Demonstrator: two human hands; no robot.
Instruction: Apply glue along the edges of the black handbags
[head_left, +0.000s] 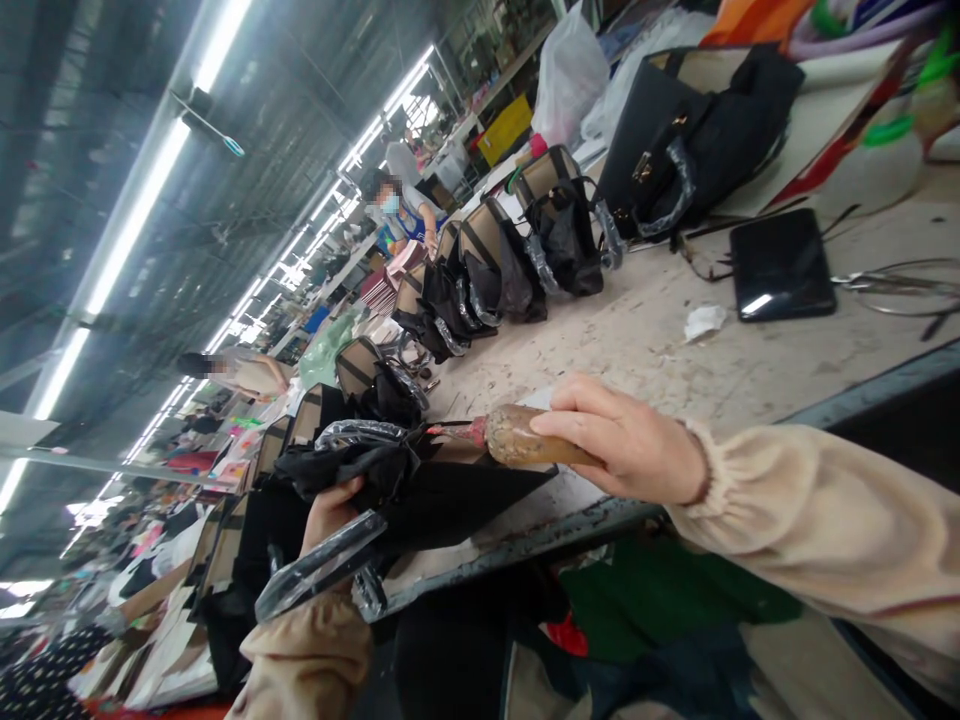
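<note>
My right hand (626, 435) is wrapped round a brown, stained squeeze bottle (514, 432) that looks like a glue bottle. The bottle lies nearly level, and its reddish narrow nozzle points left at a black handbag (450, 500). Whether the tip touches the bag cannot be made out. My left hand (330, 512) grips the bag's gathered black upper part from the left, with some fingers hidden under the material. Clear plastic wraps the bag's handle (322, 565), which hangs over my left wrist. The bag rests at the edge of the worktable (600, 350).
Several black bags (495, 265) with tan panels stand in a row along the table. A finished-looking black handbag (690, 140), a dark phone (781, 265), eyeglasses (907, 285) and a green-capped bottle (881, 165) are at the far right. Two people (409, 210) are further back.
</note>
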